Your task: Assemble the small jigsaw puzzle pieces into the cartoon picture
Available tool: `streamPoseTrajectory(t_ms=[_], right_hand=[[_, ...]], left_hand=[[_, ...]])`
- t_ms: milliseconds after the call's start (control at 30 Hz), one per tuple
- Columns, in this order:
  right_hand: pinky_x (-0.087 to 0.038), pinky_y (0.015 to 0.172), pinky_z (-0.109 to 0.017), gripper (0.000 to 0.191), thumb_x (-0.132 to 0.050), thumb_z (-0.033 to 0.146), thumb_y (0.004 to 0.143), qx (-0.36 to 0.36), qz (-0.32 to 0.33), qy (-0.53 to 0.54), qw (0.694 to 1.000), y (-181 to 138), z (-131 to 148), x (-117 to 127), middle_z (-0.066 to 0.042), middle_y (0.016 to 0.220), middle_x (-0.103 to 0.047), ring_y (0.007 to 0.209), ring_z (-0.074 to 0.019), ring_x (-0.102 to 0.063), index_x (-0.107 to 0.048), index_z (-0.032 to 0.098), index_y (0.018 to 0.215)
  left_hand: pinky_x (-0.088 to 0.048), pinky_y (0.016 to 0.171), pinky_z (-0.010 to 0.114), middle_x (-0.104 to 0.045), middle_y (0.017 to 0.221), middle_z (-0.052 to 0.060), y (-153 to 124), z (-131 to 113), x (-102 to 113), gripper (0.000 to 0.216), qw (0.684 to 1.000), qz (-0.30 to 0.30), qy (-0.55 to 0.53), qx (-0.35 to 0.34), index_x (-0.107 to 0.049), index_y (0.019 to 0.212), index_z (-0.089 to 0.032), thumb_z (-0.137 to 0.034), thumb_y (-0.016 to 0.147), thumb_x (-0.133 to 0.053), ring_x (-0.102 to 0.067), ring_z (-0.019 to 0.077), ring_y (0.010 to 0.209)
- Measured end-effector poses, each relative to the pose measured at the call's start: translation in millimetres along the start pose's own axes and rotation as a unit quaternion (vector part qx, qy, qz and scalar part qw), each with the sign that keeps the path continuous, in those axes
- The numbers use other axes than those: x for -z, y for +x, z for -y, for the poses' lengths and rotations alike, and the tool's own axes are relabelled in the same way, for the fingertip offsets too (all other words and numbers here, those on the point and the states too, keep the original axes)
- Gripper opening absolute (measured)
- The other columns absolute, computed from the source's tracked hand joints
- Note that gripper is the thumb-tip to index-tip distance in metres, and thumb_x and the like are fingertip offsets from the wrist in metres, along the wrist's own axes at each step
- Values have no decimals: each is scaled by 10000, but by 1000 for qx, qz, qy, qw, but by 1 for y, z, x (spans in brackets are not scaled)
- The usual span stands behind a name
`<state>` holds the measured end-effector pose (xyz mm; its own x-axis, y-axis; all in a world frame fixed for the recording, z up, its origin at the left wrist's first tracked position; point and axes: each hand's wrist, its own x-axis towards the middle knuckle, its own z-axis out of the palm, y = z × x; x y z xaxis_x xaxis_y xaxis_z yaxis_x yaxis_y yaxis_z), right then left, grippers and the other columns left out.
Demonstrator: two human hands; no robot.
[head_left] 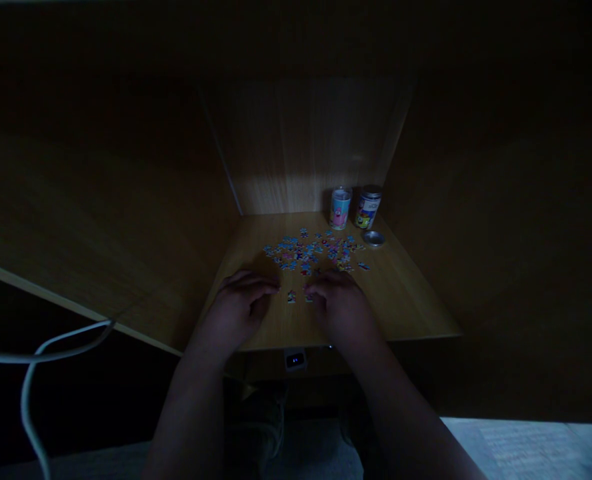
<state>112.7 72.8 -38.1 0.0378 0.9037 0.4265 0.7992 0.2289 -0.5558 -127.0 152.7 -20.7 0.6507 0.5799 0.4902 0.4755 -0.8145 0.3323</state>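
The scene is dim. My left hand point(241, 300) rests on the wooden desk point(401, 300), fingers stretched out and pointing right, holding nothing I can see. My right hand point(336, 297) lies beside it with fingers curled down toward a small puzzle piece point(309, 297); whether it grips the piece is hidden. Another loose puzzle piece point(291, 296) lies between the two hands. A scatter of several colourful puzzle pieces point(313, 252) is spread just beyond my fingers.
Two small cartoon-printed tins point(341, 208) point(369, 208) stand at the back right of the desk, with a round metal lid point(374, 238) in front of them. Wooden walls enclose the desk on three sides. A white cable point(36, 373) hangs at the lower left.
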Motion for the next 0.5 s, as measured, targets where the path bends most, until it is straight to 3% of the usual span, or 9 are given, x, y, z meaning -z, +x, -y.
streamPoseTrajectory(t_ms=[167,333,500], right_hand=[[-557,1051,-406,271,-656,53,967,-1,0,-16,1000,0,0,0,-61,1075,-807,1064,-252,-720,-850,238,924],[-554,1039,-392,260,-661,58,970,-1,2,-22,1000,0,1,0,-59,1042,-803,1039,-247,-720,-845,233,912],[-553,1062,-385,252,-672,51,963,-15,5,-12,1000,1,1,1,-57,1075,-813,1073,-247,-723,-854,225,938]], left_hand=[[-565,984,475,-832,1168,38,0,-14,-3,312,1000,-3,26,-9,-827,1101,-257,-69,984,-608,-721,271,1100],[-547,943,486,-820,1107,49,2,-33,-6,295,998,44,35,5,-847,1129,-267,-112,977,-646,-707,287,1070],[-552,968,484,-835,1066,39,-3,-29,9,272,996,72,42,13,-857,971,-268,-106,950,-639,-731,276,1045]])
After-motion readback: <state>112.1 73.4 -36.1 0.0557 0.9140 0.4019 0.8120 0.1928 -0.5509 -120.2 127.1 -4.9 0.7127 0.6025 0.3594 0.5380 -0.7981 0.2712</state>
